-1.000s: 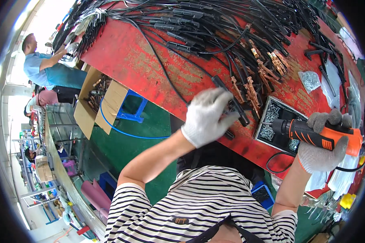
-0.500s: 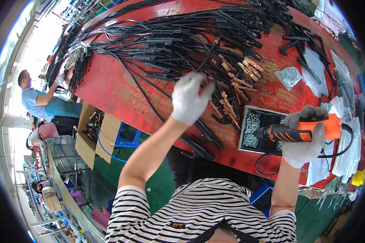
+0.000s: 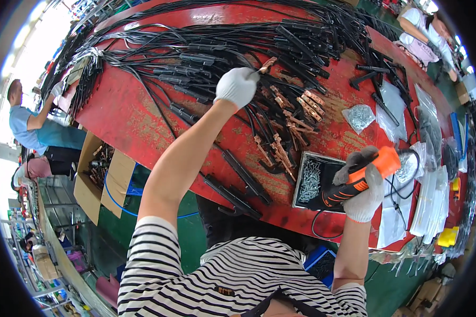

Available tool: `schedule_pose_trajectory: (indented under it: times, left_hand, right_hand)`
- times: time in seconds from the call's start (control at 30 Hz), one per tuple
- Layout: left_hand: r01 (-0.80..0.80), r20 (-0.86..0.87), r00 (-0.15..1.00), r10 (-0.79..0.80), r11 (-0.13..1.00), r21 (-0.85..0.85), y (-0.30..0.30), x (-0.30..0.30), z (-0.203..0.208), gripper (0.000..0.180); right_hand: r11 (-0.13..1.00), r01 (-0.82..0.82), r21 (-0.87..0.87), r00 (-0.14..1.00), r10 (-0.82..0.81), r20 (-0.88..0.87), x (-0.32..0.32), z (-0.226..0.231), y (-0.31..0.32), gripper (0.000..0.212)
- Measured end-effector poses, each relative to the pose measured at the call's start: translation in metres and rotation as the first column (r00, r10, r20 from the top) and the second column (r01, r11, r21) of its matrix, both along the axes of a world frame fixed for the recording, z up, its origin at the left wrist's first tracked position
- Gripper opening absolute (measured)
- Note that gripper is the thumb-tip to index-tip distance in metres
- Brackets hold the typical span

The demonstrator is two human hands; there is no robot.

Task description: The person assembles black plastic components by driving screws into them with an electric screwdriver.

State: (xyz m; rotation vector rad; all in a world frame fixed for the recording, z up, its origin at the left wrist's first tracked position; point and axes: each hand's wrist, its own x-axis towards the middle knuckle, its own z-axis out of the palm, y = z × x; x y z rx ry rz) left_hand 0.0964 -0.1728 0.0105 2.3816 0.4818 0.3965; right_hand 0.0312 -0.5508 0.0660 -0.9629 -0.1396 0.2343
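1. Two dozen or more black housings [image 3: 203, 57], exact count not readable, grouped at upper centre of the frame on the red tabletop [image 3: 127, 113]; cables [image 3: 127, 39] run from them toward upper left. Judged by look: closed up, this share done.
2. Pair of longer black handles [image 3: 247, 177], lower centre, near the front edge, side by side; whether fastened, cannot be told.
3. Copper clamp pieces [image 3: 311, 104], several, bare, right of centre; judged not yet housed, hence the share left. Finished and unfinished totals not countable.
4. One copper-ended lead [image 3: 268, 64], upper centre, its bare tip just beyond the left hand [image 3: 237, 87].
5. Left hand, gloved white: fingers [image 3: 253, 75] partly curled, close against that lead; whether they grasp it or merely lie beside it, cannot tell.
6. Right hand [image 3: 366, 196], gloved, fingers [image 3: 355, 162] grey-coated: wrapped firmly about an orange-and-black power screwdriver [image 3: 382, 162], right of centre, its dark nose pointing left, over the lower part of the tray.
7. Metal-rimmed tray [image 3: 330, 173], below the copper pieces, holding loose silver screws [image 3: 311, 182] in its left part.
8. Clear bag of small metal parts [image 3: 359, 117], right of the copper pieces, well apart from both hands.
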Motion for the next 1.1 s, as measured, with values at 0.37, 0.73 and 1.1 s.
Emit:
schedule_pose_trajectory:
  times: [0.37, 0.73, 1.1]
  left_hand:
    - [0.047, -0.14, 0.989, -0.056, 0.997, -0.063, -0.002, 0.024, -0.001, 0.042]
    - [0.104, -0.475, 0.877, 0.079, 0.932, 0.348, -0.012, 0.12, 0.006, 0.038]
    - [0.395, 0.504, 0.781, -0.37, 0.917, 0.06, -0.048, -0.014, 0.055, 0.026]
  right_hand:
    - [0.985, -0.145, -0.094, 0.977, 0.127, -0.171, 0.01, 0.0, 0.062, 0.03]
    - [0.999, -0.016, -0.052, 0.99, 0.008, -0.138, -0.005, 0.009, 0.038, 0.032]
    - [0.98, -0.15, -0.128, 0.963, 0.116, -0.243, 0.003, 0.001, 0.02, 0.047]
